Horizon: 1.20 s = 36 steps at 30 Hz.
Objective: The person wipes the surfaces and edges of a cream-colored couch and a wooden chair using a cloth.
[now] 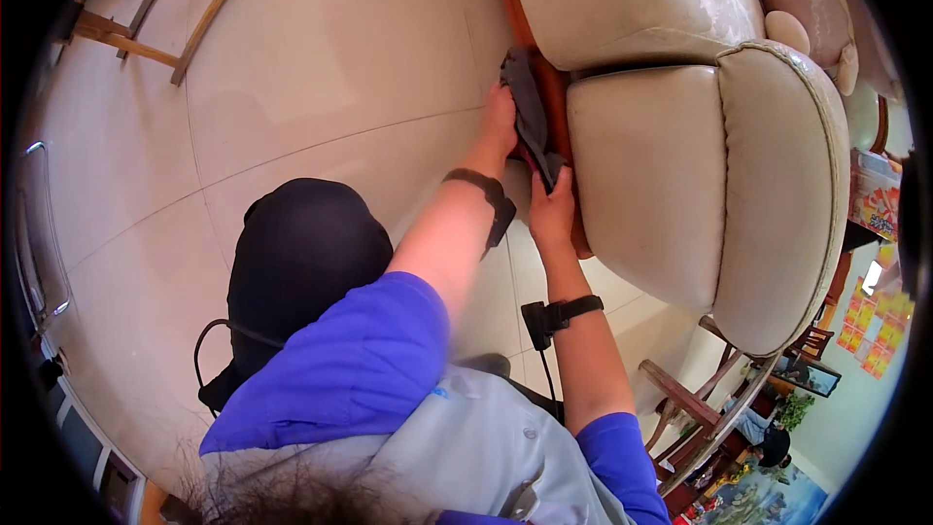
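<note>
Matt cloth [528,107]; smooth wood-look sofa rail [555,102]; glossy floor tiles [330,87]

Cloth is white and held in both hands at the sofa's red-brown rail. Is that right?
Not quite: the head view shows the cloth is dark grey, not white. The rest stands: the left hand and right hand both hold it at the red-brown rail of the sofa.
</note>
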Available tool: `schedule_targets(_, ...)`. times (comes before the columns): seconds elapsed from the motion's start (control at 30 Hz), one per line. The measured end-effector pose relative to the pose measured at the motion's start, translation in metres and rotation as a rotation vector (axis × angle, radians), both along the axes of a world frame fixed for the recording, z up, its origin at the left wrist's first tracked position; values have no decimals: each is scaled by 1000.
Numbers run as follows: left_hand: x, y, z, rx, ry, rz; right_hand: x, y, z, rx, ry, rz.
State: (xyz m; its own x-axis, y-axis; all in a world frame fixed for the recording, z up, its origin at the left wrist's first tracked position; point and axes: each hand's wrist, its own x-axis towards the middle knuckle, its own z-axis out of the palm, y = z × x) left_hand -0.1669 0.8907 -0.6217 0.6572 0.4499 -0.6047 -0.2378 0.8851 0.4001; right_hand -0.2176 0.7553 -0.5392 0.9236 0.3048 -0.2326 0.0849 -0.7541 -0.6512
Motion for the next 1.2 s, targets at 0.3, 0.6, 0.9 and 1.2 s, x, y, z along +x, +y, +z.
schedule_targets(0.3,-26,-47,1,879,474,-260,-15,-38,-2,-79,11,52)
schedule_targets(0.6,-62,-117,-16,825,417,-600,-58,-126,-8,229,325,-255)
schedule_targets(0.9,8,-39,-33,607,320,-136,-6,-37,-2,-34,105,41)
schedule_targets(1.2,-12,-59,-18,900,393,-322,-6,-42,7,-207,-128,209)
